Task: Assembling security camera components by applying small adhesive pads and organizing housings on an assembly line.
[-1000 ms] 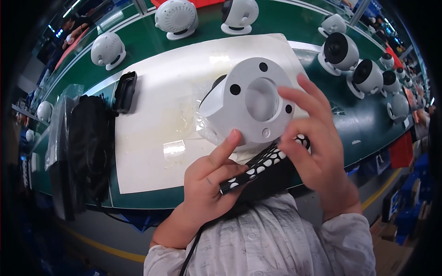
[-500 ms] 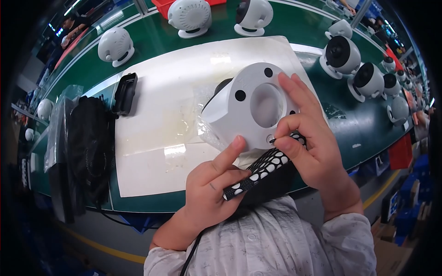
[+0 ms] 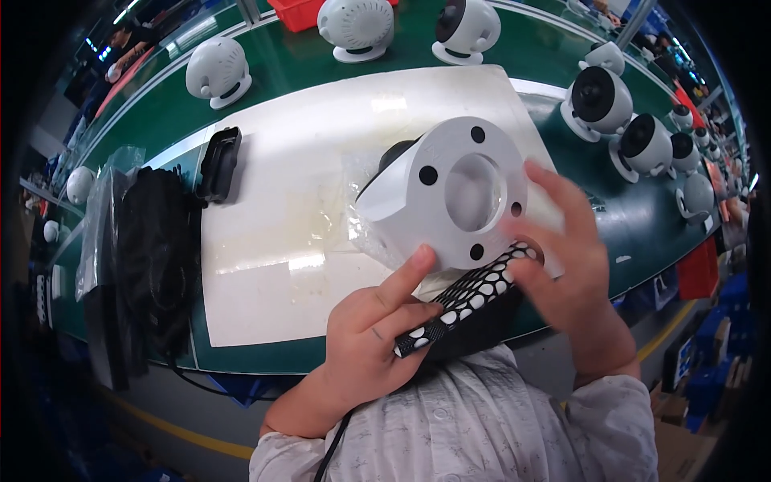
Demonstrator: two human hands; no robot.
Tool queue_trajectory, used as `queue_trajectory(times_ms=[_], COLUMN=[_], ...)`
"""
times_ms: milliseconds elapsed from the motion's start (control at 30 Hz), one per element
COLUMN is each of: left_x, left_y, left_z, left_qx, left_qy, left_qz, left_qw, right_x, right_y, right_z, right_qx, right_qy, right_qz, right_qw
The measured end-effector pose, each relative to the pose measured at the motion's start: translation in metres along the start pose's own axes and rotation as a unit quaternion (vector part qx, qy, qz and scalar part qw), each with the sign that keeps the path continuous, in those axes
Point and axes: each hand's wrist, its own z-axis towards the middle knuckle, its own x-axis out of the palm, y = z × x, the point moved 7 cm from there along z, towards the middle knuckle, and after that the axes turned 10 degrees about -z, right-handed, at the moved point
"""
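Note:
A white round-bodied appliance [image 3: 389, 197] lies tipped with its ring-shaped base facing up, black round pads [image 3: 428, 175] set around a central opening. My left hand [image 3: 373, 329] is closed on a sheet of sticky pads [image 3: 470, 299], black with white round gaps, and its raised index fingertip touches the lower edge of the base. At the right of the base hovers my right hand [image 3: 566, 257], smeared by motion, fingers apart. Its thumb is close to the sheet's upper end; I see nothing held in it.
A white board [image 3: 265, 265] and clear plastic film lie under the appliance. To the left are a black tray-like part [image 3: 218, 165] and a black bag [image 3: 152, 257]. Similar white appliances [image 3: 357, 28] line the green far side and right [image 3: 598, 100]. A red bin [image 3: 297, 12] stands behind.
My right hand has drawn back from the base's lower recess, where a black pad now shows. The appliance has shifted slightly right. The appliances along the far side have moved right.

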Motion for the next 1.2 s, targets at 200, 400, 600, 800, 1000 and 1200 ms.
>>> queue_trajectory(times_ms=[200,400,600,800,1000,1200], left_x=[-0.003,-0.038,-0.044,-0.046,-0.045,-0.034], left_y=[-0.005,0.000,0.009,0.006,0.002,-0.004], left_z=[0.000,-0.023,-0.031,-0.023,-0.024,-0.013], left_qx=[-0.005,-0.041,-0.049,-0.066,-0.048,-0.047], left_qy=[0.084,0.024,0.000,0.085,0.090,0.115], left_qz=[-0.045,-0.059,-0.070,-0.076,-0.062,-0.057], left_qw=[0.995,0.997,0.996,0.991,0.993,0.991], right_x=[0.052,0.034,0.114,0.107,0.144,0.222], right_y=[-0.049,-0.080,-0.116,-0.100,-0.044,-0.067], right_z=[0.010,0.073,0.127,0.128,0.175,0.216], right_qx=[0.338,0.133,-0.041,-0.053,-0.236,-0.246], right_qy=[0.163,-0.014,-0.113,-0.147,-0.136,-0.014], right_qz=[0.510,0.276,-0.078,-0.109,-0.078,-0.211], right_qw=[0.774,0.952,0.990,0.982,0.959,0.946])
